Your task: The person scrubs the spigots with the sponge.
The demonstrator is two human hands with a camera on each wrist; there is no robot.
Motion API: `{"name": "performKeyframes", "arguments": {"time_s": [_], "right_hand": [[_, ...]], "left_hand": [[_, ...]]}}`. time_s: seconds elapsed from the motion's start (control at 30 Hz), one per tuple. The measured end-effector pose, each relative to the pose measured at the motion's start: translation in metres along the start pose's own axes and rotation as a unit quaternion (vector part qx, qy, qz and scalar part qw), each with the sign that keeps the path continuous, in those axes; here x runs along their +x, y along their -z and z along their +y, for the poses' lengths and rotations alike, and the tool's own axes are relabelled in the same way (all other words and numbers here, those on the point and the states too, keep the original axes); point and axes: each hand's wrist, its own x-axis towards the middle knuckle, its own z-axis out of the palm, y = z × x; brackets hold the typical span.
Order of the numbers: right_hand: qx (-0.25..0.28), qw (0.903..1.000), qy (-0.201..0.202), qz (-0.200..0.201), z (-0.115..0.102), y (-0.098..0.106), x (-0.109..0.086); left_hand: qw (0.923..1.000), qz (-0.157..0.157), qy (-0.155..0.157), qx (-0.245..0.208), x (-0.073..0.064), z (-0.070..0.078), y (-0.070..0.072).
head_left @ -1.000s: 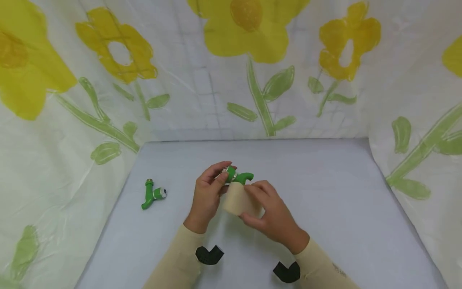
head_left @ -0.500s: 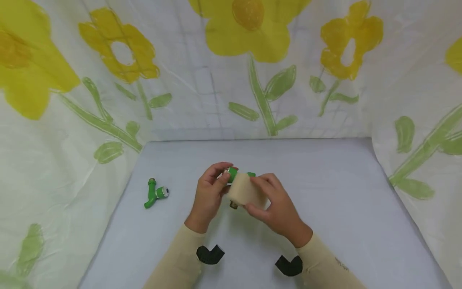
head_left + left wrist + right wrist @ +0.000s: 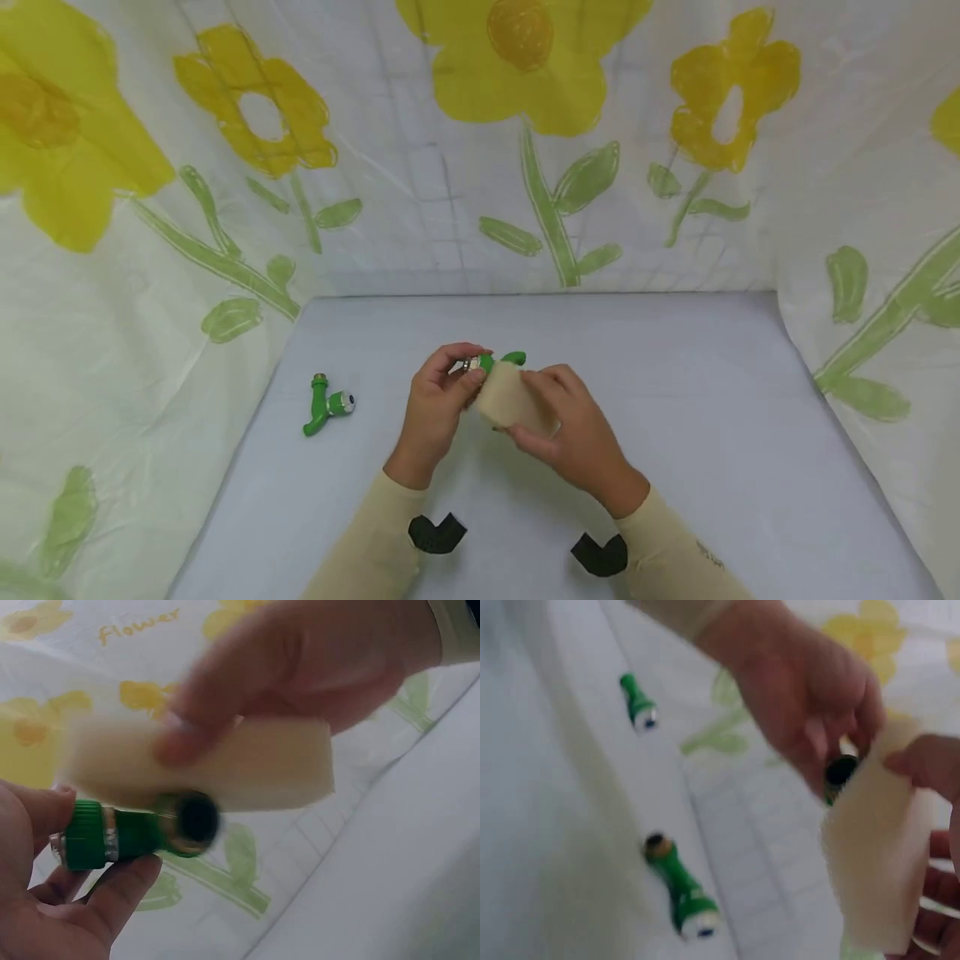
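My left hand [image 3: 437, 408] grips a green tap [image 3: 135, 834] by its knob end, fingers and thumb around the ribbed green handle. In the left wrist view the tap's dark round opening faces the camera. A cream sponge block [image 3: 513, 400] is held between the thumb and fingers of my right hand [image 3: 581, 437]. It lies against the tap's body and hides much of it in the head view, with the green spout showing above. The sponge is blurred in the left wrist view, along the tap's upper side.
Another green tap [image 3: 321, 406] lies on the pale table [image 3: 675, 467] left of my hands. In the right wrist view a green tap [image 3: 681, 889] and a further green one [image 3: 637, 703] lie on the surface. A flower-painted white sheet [image 3: 420, 208] hangs behind the table.
The sponge has moved over the tap, first up and right across the spout, then to where the spout shows above it. The tap has turned in my left hand.
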Motion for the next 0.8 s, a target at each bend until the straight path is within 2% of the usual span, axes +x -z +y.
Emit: {"name": "performKeyframes", "arguments": {"time_s": [0.1,0.17,0.27,0.37,0.43,0.53,0.6,0.7,0.8], "right_hand": [[-0.022,0.9976,-0.056,0.033,0.012,0.004,0.001],[-0.017,0.9965,-0.075,0.031,0.016,0.005,0.0],[0.027,0.9989,-0.036,-0.009,0.008,0.005,-0.001],[0.066,0.9964,0.009,-0.053,0.0,0.006,0.0],[0.068,0.9966,0.01,-0.045,0.002,0.008,0.001],[0.026,0.9988,-0.038,0.016,0.01,0.01,0.002],[0.012,0.9965,-0.067,0.048,0.012,0.009,0.001],[0.052,0.9957,-0.063,0.044,0.007,0.005,-0.004],[0.123,0.9921,-0.023,0.01,-0.001,0.002,-0.007]], "left_hand": [[0.9998,-0.015,0.003,-0.015,-0.001,0.003,0.001],[0.9994,-0.023,0.008,-0.026,-0.002,0.005,0.002],[0.9994,-0.013,0.013,-0.028,-0.002,0.005,0.004],[0.9992,-0.008,0.015,-0.035,-0.001,0.004,0.006],[0.9988,-0.015,0.016,-0.044,-0.001,0.003,0.005],[0.9979,-0.031,0.012,-0.056,-0.002,0.002,0.002],[0.9976,-0.027,0.012,-0.062,-0.003,0.0,0.0],[0.9972,0.001,0.023,-0.071,-0.003,-0.003,-0.002],[0.9964,0.029,0.032,-0.073,-0.003,-0.004,-0.003]]}}
